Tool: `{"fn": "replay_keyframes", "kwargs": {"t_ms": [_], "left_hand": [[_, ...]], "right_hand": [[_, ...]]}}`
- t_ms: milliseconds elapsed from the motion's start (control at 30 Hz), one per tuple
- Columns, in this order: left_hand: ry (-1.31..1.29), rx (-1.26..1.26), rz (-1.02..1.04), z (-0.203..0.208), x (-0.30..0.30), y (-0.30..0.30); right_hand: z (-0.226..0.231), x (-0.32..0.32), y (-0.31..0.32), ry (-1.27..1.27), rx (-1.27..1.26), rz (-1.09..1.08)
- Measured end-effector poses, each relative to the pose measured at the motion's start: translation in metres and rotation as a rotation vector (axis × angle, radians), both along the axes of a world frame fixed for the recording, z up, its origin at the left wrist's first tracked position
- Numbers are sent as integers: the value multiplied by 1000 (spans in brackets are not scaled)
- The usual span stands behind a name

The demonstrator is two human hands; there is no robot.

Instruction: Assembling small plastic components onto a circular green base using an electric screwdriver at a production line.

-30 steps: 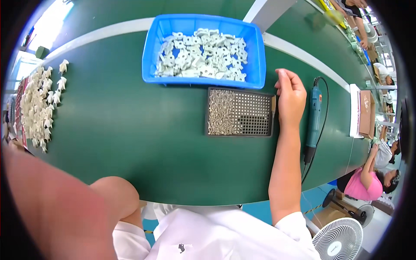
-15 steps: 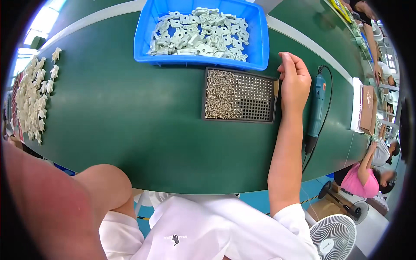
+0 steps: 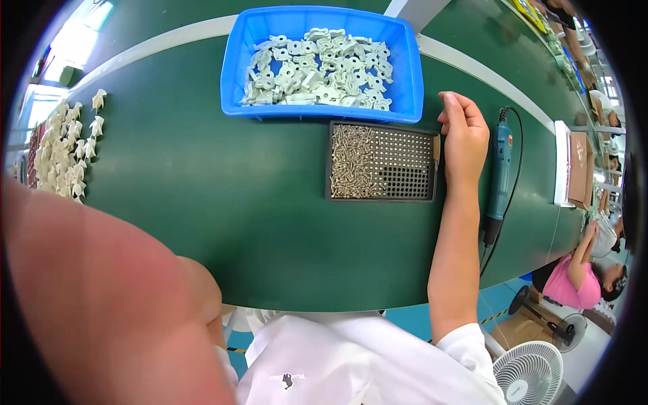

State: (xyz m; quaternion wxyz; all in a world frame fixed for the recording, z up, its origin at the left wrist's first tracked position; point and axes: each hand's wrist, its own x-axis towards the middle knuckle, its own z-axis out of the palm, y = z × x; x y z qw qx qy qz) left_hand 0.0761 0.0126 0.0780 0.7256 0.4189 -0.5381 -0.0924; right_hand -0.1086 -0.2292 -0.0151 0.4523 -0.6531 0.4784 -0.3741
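My right hand [image 3: 466, 138] rests on the green table, just right of a black tray of screws. Its fingers are loosely curled in, and nothing shows between them. The tray [image 3: 383, 200] holds a heap of loose silver screws [image 3: 351, 162] on its left side. On its right side is a grid of holes, many filled with screws. A large blurred part of my left arm or hand [image 3: 108, 290] fills the lower left, close to the camera; no fingers can be made out. Behind the tray sits a blue bin [image 3: 324, 113] of pale green-white plastic parts [image 3: 304, 74].
A teal electric screwdriver [image 3: 501, 169] with a black cord lies right of my right hand. Several cream-coloured parts [image 3: 64, 148] are spread at the far left. A cardboard box [image 3: 579, 169] stands at the right edge. Other people sit beyond, near a white fan [image 3: 530, 374].
The blurred left limb has come closer and covers more of the lower left. The whole view has shifted slightly, while my right hand stays beside the tray.
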Motion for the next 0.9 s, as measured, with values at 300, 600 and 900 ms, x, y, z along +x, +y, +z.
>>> {"fn": "replay_keyframes", "kwargs": {"t_ms": [300,600,900], "left_hand": [[0,30,93,-7,-4,9],[14,59,198,-16,-10,18],[-12,61,283,-15,-14,20]], "right_hand": [[1,0,-1,25,15,1],[2,1,1,7,34,-8],[1,0,0,-17,37,9]]}}
